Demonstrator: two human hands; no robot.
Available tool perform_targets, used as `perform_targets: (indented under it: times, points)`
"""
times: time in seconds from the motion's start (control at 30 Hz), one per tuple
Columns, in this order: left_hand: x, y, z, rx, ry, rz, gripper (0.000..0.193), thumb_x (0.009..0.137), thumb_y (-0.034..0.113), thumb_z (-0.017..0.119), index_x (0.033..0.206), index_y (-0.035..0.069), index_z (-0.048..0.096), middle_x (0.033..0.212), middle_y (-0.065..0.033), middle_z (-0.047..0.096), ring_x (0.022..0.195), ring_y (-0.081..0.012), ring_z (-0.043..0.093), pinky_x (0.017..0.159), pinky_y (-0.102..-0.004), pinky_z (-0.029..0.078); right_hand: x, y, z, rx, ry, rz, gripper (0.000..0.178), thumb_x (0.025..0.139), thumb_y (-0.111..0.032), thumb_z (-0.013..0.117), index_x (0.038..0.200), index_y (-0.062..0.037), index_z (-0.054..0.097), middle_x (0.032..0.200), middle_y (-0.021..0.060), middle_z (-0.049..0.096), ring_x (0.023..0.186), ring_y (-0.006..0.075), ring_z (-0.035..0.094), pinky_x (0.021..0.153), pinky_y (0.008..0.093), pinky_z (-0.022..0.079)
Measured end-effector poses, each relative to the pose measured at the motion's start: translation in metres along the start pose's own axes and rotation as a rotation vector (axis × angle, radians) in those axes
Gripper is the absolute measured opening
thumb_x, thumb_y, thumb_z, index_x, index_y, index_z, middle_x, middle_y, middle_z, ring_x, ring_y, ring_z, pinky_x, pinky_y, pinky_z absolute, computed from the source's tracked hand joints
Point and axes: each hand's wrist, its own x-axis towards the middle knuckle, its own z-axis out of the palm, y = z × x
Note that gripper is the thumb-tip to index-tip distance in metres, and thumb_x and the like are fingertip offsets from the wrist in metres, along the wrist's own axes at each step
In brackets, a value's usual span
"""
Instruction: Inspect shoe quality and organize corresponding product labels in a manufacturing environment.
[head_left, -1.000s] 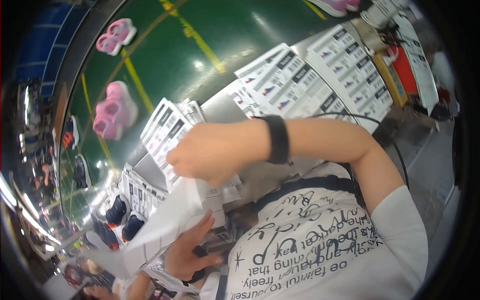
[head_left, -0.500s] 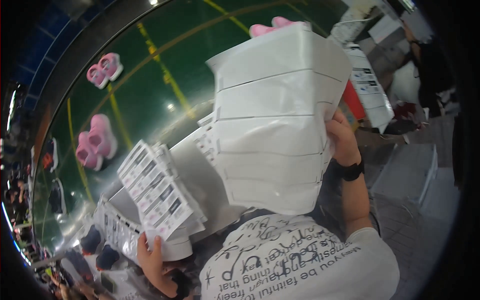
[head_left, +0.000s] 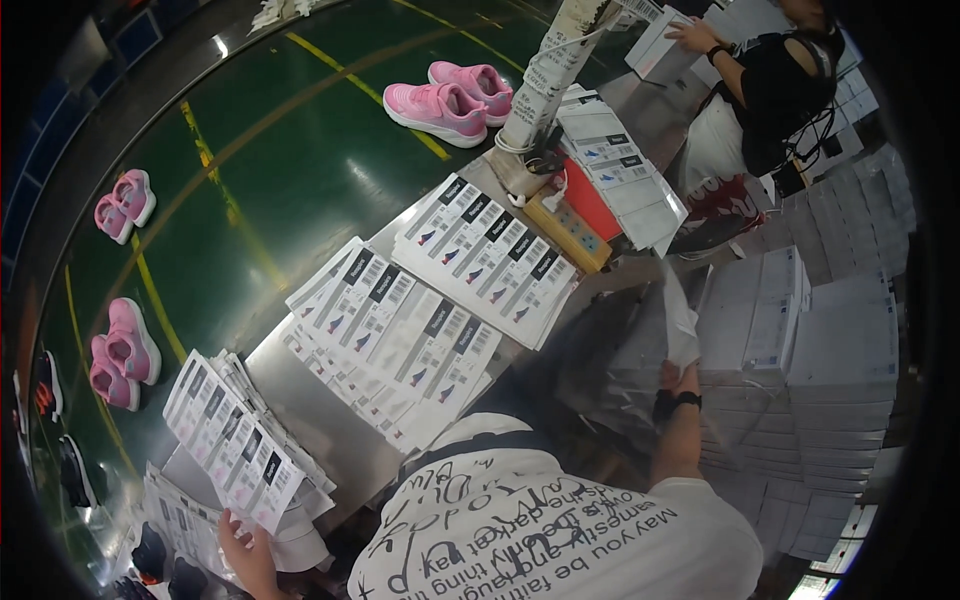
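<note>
Right of the tabletop (head_left: pixel 292 400), one white sheet (head_left: pixel 682 328) is clamped in the right hand (head_left: pixel 682 378); at its left end, one label-sheet stack (head_left: pixel 232 432) is touched by the left hand (head_left: pixel 250 558), fingers parted.

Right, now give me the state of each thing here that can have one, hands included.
Left hand, at the lower edge of the near label pile, grip unclear
Right hand, closed on the white sheet
White sheet, held, seen nearly edge-on
Near label pile, printed side up, edges uneven
Middle label sheets, printed side up, overlapping
Pink shoes, in pairs, on the green table
White boxes, stacked
</note>
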Motion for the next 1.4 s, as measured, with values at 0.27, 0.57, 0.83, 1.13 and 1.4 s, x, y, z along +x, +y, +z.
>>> perform_targets:
  times: [0.27,0.57,0.83,1.13,1.4]
  points:
    - [-0.01,0.01,-0.017,-0.034,-0.13,0.245,0.089,0.07,0.007,0.07,0.149,0.002,0.032,0.15,-0.0188,0.037,0.142,-0.0339,0.031,0.116,-0.0426,0.023,0.235,0.123,0.004,-0.628,0.277,-0.827,0.003,0.079,-0.008,0.059,0.08,-0.0055,0.057,0.068,0.0042,0.054,0.062,0.0236,0.054,0.055,0.0395,0.042]
    - [-0.014,0.073,0.004,0.176,-0.065,0.346,0.082,0.07,0.012,0.078,0.143,0.003,0.043,0.147,-0.0294,0.039,0.134,-0.0435,0.042,0.108,-0.0426,0.037,0.252,0.157,0.289,-0.72,-0.405,-0.708,0.025,0.096,-0.022,0.056,0.106,0.0011,0.059,0.099,0.0047,0.062,0.084,0.0151,0.057,0.079,0.0314,0.049]
    - [-0.007,0.07,-0.018,0.165,0.095,0.435,0.041,0.085,0.008,0.07,0.126,0.009,0.064,0.13,-0.0264,0.057,0.109,-0.0408,0.062,0.095,-0.0466,0.045,0.176,0.075,0.177,-1.016,-0.473,-0.668,0.029,0.096,-0.025,0.059,0.108,0.0017,0.059,0.098,0.0054,0.065,0.082,0.0131,0.06,0.076,0.0307,0.051]
    - [0.017,0.091,-0.024,0.275,0.076,0.558,0.032,0.087,0.012,0.069,0.119,0.009,0.069,0.125,-0.0261,0.061,0.115,-0.044,0.059,0.105,-0.0591,0.036,-0.199,0.077,0.337,-1.407,-0.975,-0.154,0.021,0.093,-0.016,0.061,0.095,0.0047,0.067,0.083,0.0106,0.071,0.07,0.0132,0.066,0.062,0.0258,0.052]
    - [0.018,0.065,-0.018,0.123,0.095,0.652,0.026,0.092,0.01,0.064,0.117,0.004,0.068,0.133,-0.0222,0.059,0.132,-0.0481,0.044,0.104,-0.043,0.041,-0.281,0.326,0.501,-0.998,-1.872,-1.039,0.032,0.089,-0.017,0.063,0.117,-0.0005,0.058,0.111,0.0146,0.061,0.102,0.0324,0.06,0.086,0.0404,0.05]
